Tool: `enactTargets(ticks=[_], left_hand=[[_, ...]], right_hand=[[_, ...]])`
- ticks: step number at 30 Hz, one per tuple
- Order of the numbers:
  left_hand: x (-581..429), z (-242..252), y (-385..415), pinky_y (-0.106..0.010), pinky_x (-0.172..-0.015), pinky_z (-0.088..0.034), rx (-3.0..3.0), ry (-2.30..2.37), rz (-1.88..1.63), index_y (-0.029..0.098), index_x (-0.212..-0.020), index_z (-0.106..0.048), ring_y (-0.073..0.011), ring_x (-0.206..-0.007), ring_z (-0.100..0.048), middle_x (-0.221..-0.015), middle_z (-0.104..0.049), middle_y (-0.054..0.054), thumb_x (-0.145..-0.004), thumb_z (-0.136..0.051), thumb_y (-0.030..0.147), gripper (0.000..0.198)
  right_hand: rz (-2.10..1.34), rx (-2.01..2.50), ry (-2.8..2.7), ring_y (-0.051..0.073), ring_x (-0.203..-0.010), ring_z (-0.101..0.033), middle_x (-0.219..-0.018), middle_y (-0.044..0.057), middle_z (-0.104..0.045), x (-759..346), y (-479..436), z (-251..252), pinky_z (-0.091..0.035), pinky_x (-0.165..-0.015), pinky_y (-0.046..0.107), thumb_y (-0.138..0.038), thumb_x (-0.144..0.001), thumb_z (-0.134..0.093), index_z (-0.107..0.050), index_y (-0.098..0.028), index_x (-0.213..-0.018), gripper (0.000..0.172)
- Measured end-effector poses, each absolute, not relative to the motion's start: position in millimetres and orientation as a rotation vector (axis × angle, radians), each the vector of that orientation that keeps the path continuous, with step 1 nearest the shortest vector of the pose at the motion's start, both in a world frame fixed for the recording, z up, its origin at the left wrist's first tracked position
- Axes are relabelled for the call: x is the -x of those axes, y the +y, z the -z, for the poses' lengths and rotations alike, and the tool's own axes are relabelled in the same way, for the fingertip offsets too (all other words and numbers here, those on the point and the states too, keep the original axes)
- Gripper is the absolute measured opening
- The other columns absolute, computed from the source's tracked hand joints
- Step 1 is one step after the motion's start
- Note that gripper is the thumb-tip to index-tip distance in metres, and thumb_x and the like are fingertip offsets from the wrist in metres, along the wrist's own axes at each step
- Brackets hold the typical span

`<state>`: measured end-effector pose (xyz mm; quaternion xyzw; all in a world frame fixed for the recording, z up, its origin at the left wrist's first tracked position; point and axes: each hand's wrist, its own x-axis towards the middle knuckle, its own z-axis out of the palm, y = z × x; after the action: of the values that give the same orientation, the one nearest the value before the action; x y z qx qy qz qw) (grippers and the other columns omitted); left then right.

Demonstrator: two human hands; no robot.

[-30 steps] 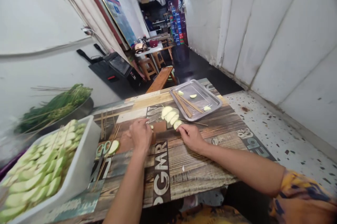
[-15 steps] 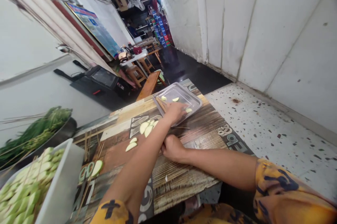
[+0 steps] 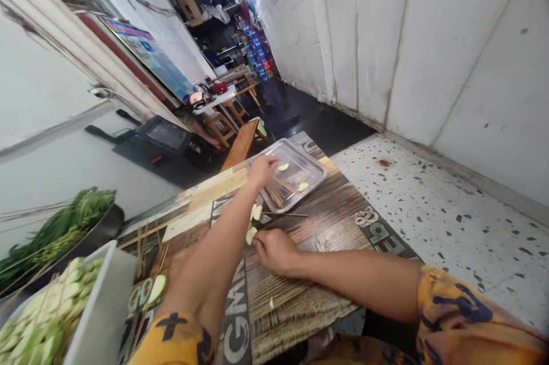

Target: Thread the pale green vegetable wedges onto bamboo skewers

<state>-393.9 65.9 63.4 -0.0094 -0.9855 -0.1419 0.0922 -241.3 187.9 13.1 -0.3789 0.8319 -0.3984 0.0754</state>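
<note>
My left hand (image 3: 262, 172) reaches over the far left part of a shallow metal tray (image 3: 317, 166), fingers pinched together; whatever they hold is hidden. In the tray lie a bundle of thin wooden skewers (image 3: 274, 195), one pale green-edged vegetable slice (image 3: 283, 167) and another slice (image 3: 303, 186). Closed, my right hand (image 3: 278, 252) rests on the table (image 3: 300, 290) nearer to me. Several pale slices (image 3: 251, 234) sit right at its fingertips, partly behind my left forearm; I cannot tell whether it grips them. A single skewer (image 3: 286, 214) lies just below the tray.
At the lower left stands a white bin (image 3: 100, 290) full of sliced vegetables and skewers. Behind it is a dark basin (image 3: 115, 211) of leafy greens. One slice (image 3: 158, 289) and loose skewers (image 3: 141, 250) lie on the table's left. A wooden bench (image 3: 241, 146) stands beyond.
My left hand has moved from the tray's middle to its far left. The skewer bundle now lies nearer the tray's front edge. My right hand has shifted slightly left and toward me.
</note>
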Motion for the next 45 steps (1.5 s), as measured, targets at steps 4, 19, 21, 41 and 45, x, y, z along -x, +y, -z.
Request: enactTargets(ticks=[4, 19, 21, 41, 45], left_hand=[[420.7, -62.5, 32.4, -0.029, -0.087, -0.04, -0.247, -2.993, 0.112, 0.015, -0.108, -0.063, -0.0234, -0.101, -0.056, -0.108, -0.064, -0.011, -0.075, -0.054, 0.028, 0.036], [442.4, -51.4, 0.1, -0.031, -0.086, -0.041, -0.232, -2.967, 0.564, 0.016, -0.073, -0.065, -0.0244, -0.093, -0.059, -0.083, -0.067, -0.009, -0.061, -0.063, 0.015, 0.012], [438.4, -55.1, -1.9, -0.033, -0.086, -0.042, -0.261, -2.858, 0.665, 0.015, -0.085, -0.062, -0.0231, -0.094, -0.059, -0.089, -0.065, -0.01, -0.069, -0.058, 0.021, 0.017], [201.2, -59.7, -32.4, -0.01, -0.045, -0.035, -0.517, -1.517, 2.075, 0.014, -0.093, -0.055, -0.002, -0.053, -0.049, -0.07, -0.055, 0.002, -0.07, -0.064, 0.018, 0.025], [201.0, -46.4, -43.1, -0.013, -0.052, -0.037, -0.506, -1.539, 2.115, 0.018, -0.108, -0.053, -0.0021, -0.054, -0.049, -0.071, -0.058, 0.001, -0.066, -0.063, 0.009, 0.043]], right_hand=[[1.183, 1.136, 2.503, 0.019, -0.071, -0.064, -0.078, 0.01, -0.07, 241.3, 188.2, -14.0, -0.035, -0.056, 0.024, -0.024, -0.083, -0.041, -0.065, -0.015, -0.079, 0.026], [1.175, 1.126, 2.487, 0.018, -0.068, -0.063, -0.078, 0.009, -0.07, 241.2, 188.9, -15.3, -0.032, -0.054, 0.024, -0.025, -0.083, -0.041, -0.065, -0.015, -0.083, 0.026], [1.184, 1.133, 2.49, 0.018, -0.068, -0.063, -0.078, 0.009, -0.069, 241.1, 187.6, -14.1, -0.031, -0.054, 0.024, -0.025, -0.083, -0.042, -0.065, -0.015, -0.082, 0.026], [1.549, 1.251, 2.336, 0.013, -0.068, -0.059, -0.075, 0.005, -0.067, 246.1, 185.8, 0.0, -0.039, -0.064, 0.021, -0.019, -0.086, -0.039, -0.065, -0.014, -0.081, 0.027], [1.565, 1.341, 2.273, 0.012, -0.063, -0.057, -0.071, 0.003, -0.066, 243.3, 188.4, -3.1, -0.04, -0.062, 0.02, -0.022, -0.086, -0.04, -0.065, -0.014, -0.081, 0.027]])
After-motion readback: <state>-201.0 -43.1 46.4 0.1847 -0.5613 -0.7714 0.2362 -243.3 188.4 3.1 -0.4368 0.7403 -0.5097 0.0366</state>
